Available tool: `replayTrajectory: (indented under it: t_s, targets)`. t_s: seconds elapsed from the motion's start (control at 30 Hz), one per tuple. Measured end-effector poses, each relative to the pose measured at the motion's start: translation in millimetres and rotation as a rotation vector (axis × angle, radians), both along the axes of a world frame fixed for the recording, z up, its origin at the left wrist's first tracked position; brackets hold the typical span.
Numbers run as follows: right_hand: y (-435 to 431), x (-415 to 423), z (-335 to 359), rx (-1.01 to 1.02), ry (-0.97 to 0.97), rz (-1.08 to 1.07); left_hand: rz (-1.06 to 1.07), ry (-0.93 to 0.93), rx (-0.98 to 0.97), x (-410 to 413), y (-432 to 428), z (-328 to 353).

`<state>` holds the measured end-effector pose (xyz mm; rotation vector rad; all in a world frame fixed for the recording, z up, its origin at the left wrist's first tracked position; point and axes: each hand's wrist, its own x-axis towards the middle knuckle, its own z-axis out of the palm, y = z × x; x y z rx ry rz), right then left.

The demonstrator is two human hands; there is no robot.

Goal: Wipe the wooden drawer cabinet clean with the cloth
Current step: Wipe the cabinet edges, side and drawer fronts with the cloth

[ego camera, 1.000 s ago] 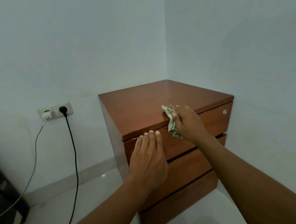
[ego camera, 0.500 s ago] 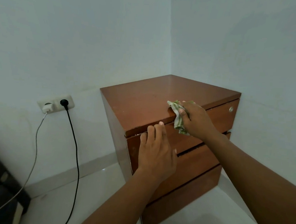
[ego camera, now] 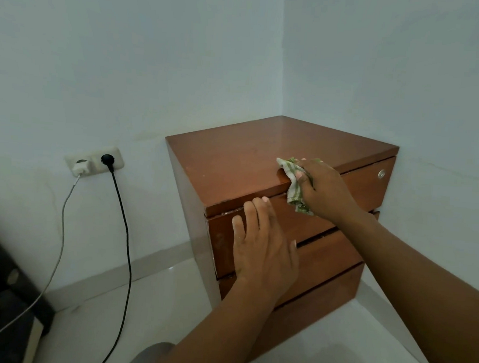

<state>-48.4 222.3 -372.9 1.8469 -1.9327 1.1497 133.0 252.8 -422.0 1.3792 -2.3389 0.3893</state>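
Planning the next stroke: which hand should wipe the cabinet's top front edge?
Right, probably. The right hand grips the cloth on that edge; the left hand lies flat and empty on the top drawer front.

Cabinet (ego camera: pixel 248 159) right of socket (ego camera: pixel 93 161)

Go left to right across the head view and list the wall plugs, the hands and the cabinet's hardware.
In order: white charger → black plug → left hand → right hand, gripping the cloth → round lock.

Wall socket (ego camera: pixel 94 161) w/ black cable (ego camera: pixel 125 247)
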Motion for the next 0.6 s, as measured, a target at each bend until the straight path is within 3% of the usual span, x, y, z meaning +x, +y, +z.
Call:
replayTrajectory:
  t_s: [0.6]
  targets:
    - [2.4,-6.8,13.3,0.091,-0.010,-0.015,-0.056,0.004,-0.042,-2.3,10.1,6.9]
